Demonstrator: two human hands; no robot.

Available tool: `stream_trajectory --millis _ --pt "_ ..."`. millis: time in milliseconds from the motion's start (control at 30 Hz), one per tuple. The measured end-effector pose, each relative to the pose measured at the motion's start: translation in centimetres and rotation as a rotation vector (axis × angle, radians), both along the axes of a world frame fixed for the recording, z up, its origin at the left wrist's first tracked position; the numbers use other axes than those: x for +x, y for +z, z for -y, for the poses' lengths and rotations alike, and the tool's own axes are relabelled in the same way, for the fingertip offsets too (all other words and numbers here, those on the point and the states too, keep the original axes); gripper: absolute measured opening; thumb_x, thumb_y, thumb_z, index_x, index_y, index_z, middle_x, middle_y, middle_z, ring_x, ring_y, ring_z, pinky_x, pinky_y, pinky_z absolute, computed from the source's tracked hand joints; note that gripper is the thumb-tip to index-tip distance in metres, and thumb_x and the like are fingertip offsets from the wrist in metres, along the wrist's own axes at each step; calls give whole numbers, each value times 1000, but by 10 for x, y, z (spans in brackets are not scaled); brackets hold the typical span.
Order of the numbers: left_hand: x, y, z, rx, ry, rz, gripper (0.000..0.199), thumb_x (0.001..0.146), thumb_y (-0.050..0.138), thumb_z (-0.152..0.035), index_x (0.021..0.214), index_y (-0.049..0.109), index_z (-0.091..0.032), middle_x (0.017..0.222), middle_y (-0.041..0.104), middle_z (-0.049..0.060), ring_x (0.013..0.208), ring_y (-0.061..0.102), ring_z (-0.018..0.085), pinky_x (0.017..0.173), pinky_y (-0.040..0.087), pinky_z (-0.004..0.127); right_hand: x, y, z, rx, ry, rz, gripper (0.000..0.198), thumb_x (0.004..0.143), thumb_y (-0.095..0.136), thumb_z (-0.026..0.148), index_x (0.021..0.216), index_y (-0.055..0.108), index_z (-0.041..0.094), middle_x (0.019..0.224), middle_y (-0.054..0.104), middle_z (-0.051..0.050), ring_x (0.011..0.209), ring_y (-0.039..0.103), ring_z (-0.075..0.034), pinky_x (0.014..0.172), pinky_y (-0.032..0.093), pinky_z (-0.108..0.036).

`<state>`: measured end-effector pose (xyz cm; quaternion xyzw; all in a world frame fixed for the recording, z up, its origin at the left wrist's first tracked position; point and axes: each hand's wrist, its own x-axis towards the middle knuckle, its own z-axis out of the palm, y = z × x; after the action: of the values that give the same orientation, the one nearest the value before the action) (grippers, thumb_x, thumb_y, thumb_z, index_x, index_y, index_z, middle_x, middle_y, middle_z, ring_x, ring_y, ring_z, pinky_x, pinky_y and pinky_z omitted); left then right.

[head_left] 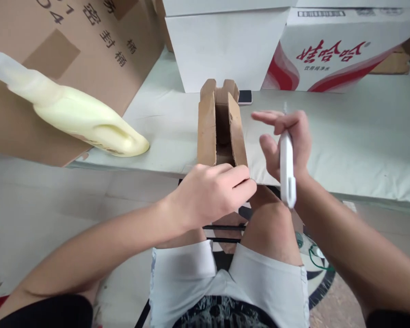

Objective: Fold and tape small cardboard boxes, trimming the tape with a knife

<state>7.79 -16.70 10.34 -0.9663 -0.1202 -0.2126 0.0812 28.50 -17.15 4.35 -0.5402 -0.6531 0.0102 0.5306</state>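
Head camera view, looking down: a person in white shorts sits at a desk (355, 132) covered with a pale cloth, both bare hands ahead. A narrow brown cardboard box (206, 132) lies at the near edge of the desk, its top open, two long flaps raised along the sides and its far end near a white carton (225, 50). It looks light and fairly stiff, with a dry, unslippery surface; the thin flaps would likely bend or crush if squeezed, so the side walls seem the firmer place to take hold.

The left hand (218, 191) grasps the near end of the box, fingers curled in; its thumb and fingertips are hidden, so how firmly it grips cannot be told. The box stretches away just beyond that hand.

The right hand (290, 141) is to the right of the box, apart from it, wrapped around a slim white tool (287, 173), forefinger extended. The tool seems light, rigid and smooth, best held by its thick handle; its narrow far tip is blurred and may be sharp or fragile.
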Motion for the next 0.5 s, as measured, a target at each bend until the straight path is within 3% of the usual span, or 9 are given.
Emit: stream_trajectory --millis 100,233,367,433,500 --pt "2 12 11 -199 -58 -47 25 94 48 -5 83 66 -18 78 66 0 62 57 13 44 32 30 -8 34 10 12 286 153 13 94 53 32 87 44 27 86 73 0 110 73 -27 103 48 -53" --pt "0 30 3 -598 -91 14 18 98 51 -15 97 69 -19 91 69 1 73 62 12 62 50 26 2 29 21 20 243 242 25 96 57 43 83 46 26 72 62 1 84 68 -23 89 45 -46" --pt "30 21 -62 -668 186 368 10 90 66 -24 100 68 -23 108 67 6 106 65 24 91 56 38 5 10 28 14 267 240 26 96 61 44 83 48 25 71 58 2 72 56 -18 75 42 -37" --pt "53 4 -105 -692 271 443 23 80 79 -28 100 69 -27 122 62 8 126 55 32 110 48 49 0 6 31 12 287 229 25 95 63 40 84 47 25 71 58 3 72 55 -18 73 41 -36" --pt "74 -16 -138 -758 321 455 26 70 87 -31 88 68 -27 129 58 10 140 42 39 119 38 56 -3 7 34 20 266 230 25 94 64 39 85 46 25 72 60 3 75 57 -19 77 40 -37"
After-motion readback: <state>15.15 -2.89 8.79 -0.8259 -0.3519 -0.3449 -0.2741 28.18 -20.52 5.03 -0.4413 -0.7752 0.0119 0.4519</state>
